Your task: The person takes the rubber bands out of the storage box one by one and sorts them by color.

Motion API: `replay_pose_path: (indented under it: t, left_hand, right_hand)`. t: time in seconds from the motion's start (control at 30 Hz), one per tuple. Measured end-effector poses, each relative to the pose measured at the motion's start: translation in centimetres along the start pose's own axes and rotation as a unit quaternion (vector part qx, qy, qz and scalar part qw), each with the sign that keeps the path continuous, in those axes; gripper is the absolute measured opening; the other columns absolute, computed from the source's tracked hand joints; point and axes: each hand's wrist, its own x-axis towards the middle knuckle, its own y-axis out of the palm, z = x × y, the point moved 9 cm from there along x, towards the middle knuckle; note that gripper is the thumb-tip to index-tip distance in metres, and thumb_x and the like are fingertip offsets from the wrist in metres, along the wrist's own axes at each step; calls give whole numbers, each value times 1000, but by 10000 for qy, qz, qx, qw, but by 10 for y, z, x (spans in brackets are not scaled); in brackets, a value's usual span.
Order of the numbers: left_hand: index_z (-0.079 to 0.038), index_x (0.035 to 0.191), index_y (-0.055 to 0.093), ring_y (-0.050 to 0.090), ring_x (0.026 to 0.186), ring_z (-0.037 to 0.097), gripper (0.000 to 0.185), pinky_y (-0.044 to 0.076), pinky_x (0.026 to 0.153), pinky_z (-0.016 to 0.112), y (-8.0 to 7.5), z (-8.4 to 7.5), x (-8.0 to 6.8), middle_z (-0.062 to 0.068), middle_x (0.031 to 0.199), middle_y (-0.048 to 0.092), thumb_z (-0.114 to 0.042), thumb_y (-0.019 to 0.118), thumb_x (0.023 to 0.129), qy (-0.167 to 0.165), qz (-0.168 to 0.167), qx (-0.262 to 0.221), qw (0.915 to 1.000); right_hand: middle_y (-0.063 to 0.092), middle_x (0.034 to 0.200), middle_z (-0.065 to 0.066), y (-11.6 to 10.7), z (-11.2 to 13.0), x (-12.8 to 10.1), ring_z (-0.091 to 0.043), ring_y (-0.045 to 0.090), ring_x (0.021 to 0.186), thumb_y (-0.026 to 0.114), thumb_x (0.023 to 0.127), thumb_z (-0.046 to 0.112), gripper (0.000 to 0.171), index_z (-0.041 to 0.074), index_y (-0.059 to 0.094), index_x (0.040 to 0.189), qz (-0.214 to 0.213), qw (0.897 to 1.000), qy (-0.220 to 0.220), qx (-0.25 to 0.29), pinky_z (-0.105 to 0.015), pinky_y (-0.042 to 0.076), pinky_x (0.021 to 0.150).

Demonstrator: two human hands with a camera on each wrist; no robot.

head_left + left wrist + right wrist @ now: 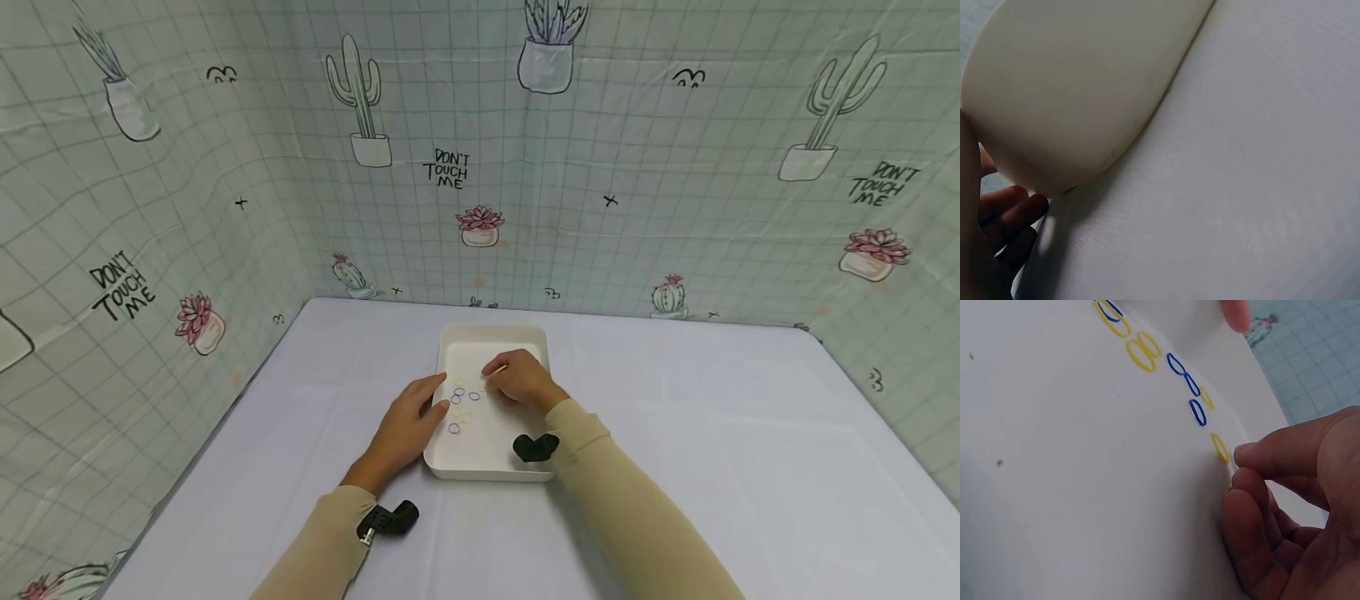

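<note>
A shallow white tray lies on the table with several small blue and yellow rubber bands inside, loosely grouped toward its left side. My left hand holds the tray's left rim, its thumb over the edge and other fingers against the outer wall. Over the tray, my right hand has its thumb and index fingertips together near the floor. A faint yellow sliver shows at those fingertips, mostly hidden. Just beside them lies a yellow rubber band, with a blue rubber band farther along.
A white cloth covers the table around the tray. Patterned fabric with cactus drawings stands behind and at the sides. Black wrist-camera mounts sit on both forearms, the right one over the tray's near right corner.
</note>
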Motion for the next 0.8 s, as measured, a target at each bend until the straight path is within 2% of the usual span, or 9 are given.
replay_pose_path:
  t: [0.4, 0.8]
  left_hand:
    - [-13, 149, 50, 40, 141, 29, 51, 31, 115, 50, -2, -1, 1, 10, 149, 48, -26, 59, 101, 81, -17, 17, 10000]
    - [-13, 147, 52, 39, 142, 28, 50, 31, 115, 50, 0, 1, 1, 9, 149, 48, -27, 59, 100, 68, 57, -53, 9999]
  right_hand:
    - [52, 52, 0, 3, -2, 4, -12, 48, 47, 66, 83, 4, 19, 10, 76, 97, 61, 9998, -180, -95, -23, 41, 47]
    - [57, 57, 1, 3, 2, 0, -11, 51, 50, 66, 84, 6, 15, 11, 76, 93, 147, 9981, -294, -523, -22, 44, 50]
